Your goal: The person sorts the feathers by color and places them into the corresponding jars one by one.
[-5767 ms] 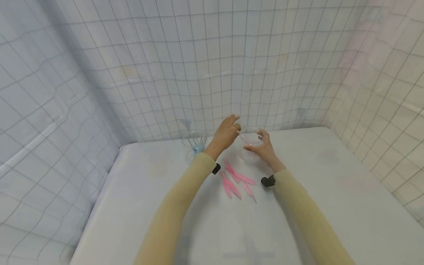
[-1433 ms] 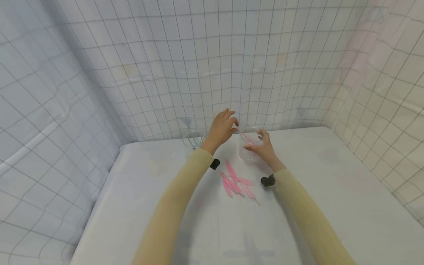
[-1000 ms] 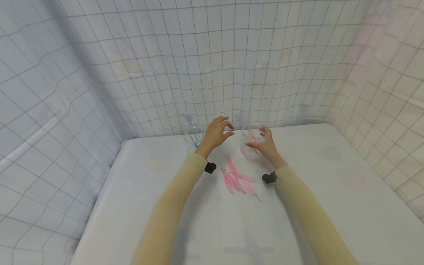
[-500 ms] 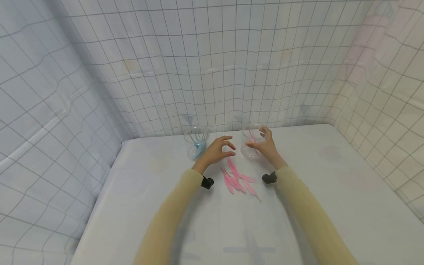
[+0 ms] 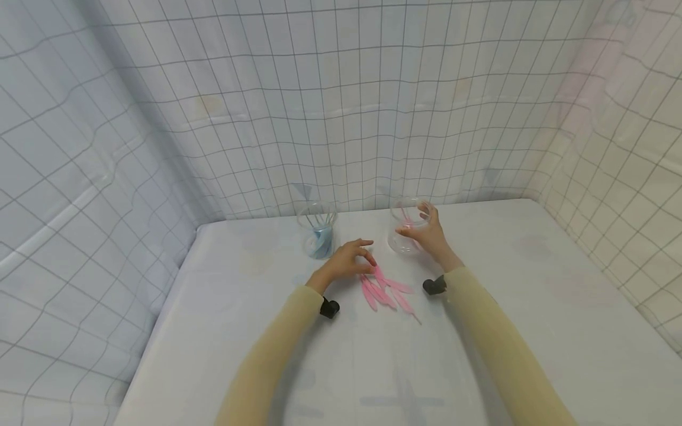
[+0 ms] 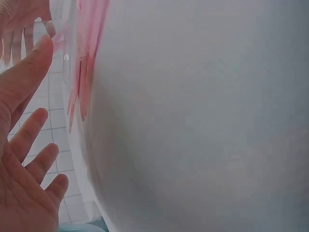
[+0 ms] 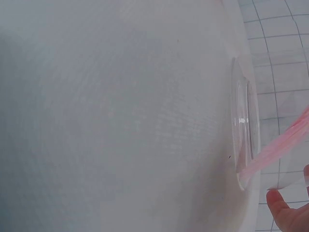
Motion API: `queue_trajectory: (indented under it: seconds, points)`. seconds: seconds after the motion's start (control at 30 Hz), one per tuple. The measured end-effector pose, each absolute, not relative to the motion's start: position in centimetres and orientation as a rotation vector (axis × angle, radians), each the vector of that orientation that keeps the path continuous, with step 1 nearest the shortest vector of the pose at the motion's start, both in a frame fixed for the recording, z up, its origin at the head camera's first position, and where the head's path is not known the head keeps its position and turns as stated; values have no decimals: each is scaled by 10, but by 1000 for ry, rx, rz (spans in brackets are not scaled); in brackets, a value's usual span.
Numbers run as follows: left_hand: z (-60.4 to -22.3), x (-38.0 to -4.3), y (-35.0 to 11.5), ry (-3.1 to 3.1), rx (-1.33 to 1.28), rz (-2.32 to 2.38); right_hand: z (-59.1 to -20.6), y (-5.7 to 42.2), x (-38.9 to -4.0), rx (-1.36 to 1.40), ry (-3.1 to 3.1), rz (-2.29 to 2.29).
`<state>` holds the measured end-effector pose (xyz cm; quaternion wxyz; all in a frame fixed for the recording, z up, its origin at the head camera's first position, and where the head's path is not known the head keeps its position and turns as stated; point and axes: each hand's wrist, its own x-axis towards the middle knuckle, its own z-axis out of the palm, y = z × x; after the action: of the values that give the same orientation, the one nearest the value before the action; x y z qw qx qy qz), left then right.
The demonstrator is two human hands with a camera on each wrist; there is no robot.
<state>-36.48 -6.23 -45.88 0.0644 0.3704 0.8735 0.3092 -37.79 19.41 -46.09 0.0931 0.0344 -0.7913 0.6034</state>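
In the head view, my right hand [image 5: 430, 235] holds a clear cup [image 5: 403, 242] upright by its right side, fingers and thumb round it. One or more pink feathers [image 7: 282, 142] stand inside, seen through the wall in the right wrist view. My left hand [image 5: 347, 260] is at the quill ends of several loose pink feathers [image 5: 379, 291] lying on the table. In the left wrist view its fingers [image 6: 36, 166] are spread, with the feathers [image 6: 89, 34] beyond and nothing gripped. A second clear cup [image 5: 314, 251] stands behind the left hand, holding several blue feathers [image 5: 322, 238].
The white-covered table [image 5: 256, 331] runs back to a grid-patterned curtain [image 5: 346, 118], which also hangs at both sides. Both cups stand near the table's back edge. A black wrist camera [image 5: 329, 308] sits on the left wrist, and another [image 5: 433, 287] on the right.
My left hand has moved from beside the right cup's rim down and forward to the loose feathers, uncovering the cup of blue feathers. The right hand keeps its hold on the cup.
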Motion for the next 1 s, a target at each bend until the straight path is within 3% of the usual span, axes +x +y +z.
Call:
queue_trajectory:
  seconds: [1.0]
  points:
    - [-465,-365,-52,2704,1215,482,-463,196,-381,101,-2355,1796]
